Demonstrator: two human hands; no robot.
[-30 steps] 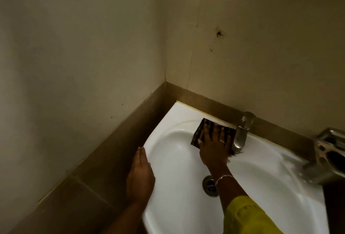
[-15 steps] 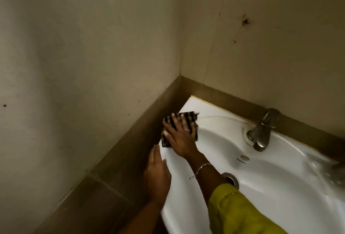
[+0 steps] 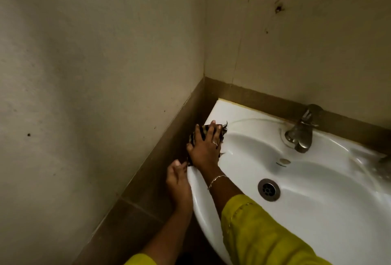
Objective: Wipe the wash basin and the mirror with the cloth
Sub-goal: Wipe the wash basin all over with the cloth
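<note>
Pressing cloth (image 3: pixel 222 130) on basin (image 3: pixel 317 180) left rim, right hand (image 3: pixel 204 148) spread; left hand (image 3: pixel 178 182) now loosely curled.

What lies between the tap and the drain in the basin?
Head view: only a small round overflow cap on the white basin, between tap and drain.

Dim yellowish light: two beige walls (image 3: pixel 95 63) meet in a corner (image 3: pixel 204 32) at upper centre, a brown tile band (image 3: pixel 160 171) along their base, and a dark hole (image 3: pixel 278 8) at upper right.
</note>
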